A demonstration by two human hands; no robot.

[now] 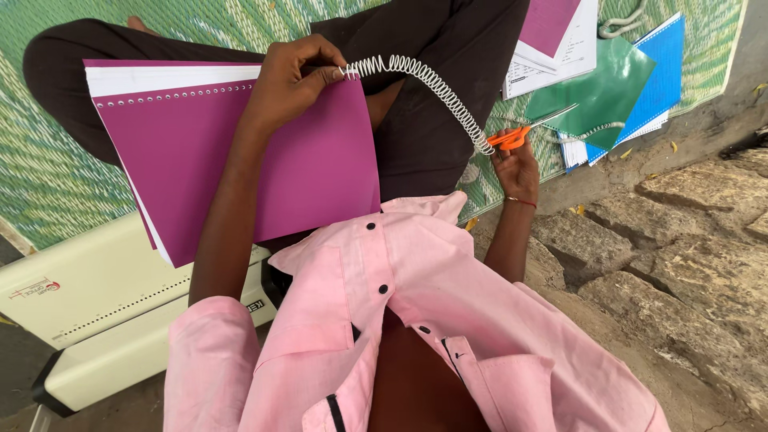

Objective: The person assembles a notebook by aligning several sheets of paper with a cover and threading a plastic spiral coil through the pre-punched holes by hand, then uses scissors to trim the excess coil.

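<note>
In the head view, my left hand (284, 84) is bent over the top edge of a purple booklet (264, 160) that lies on my lap. The fingers (316, 56) are clenched on the near end of a white plastic spiral (424, 84), just at the corner of the purple cover, where a row of small punched holes (172, 96) runs away from my fingertips to the left. Under the cover a stack of white pages (160, 78) shows above my knuckles.

The spiral leaves my left fingertips and curves down to my right hand (516, 164). This hand is closed around scissors with orange handles (520, 132), and their blades point away from my fingers to the right. The far end of the spiral meets the scissors at the handles; I think it touches them, but the view is not clear enough to be sure.

Beyond my right fingers, on the green woven mat (48, 176), there are a green cover (600, 88), a blue cover (664, 72) and printed sheets (560, 56). Below my left forearm stands a white binding machine (104, 304). To the right of my right wrist is rough stone ground (680, 256).
</note>
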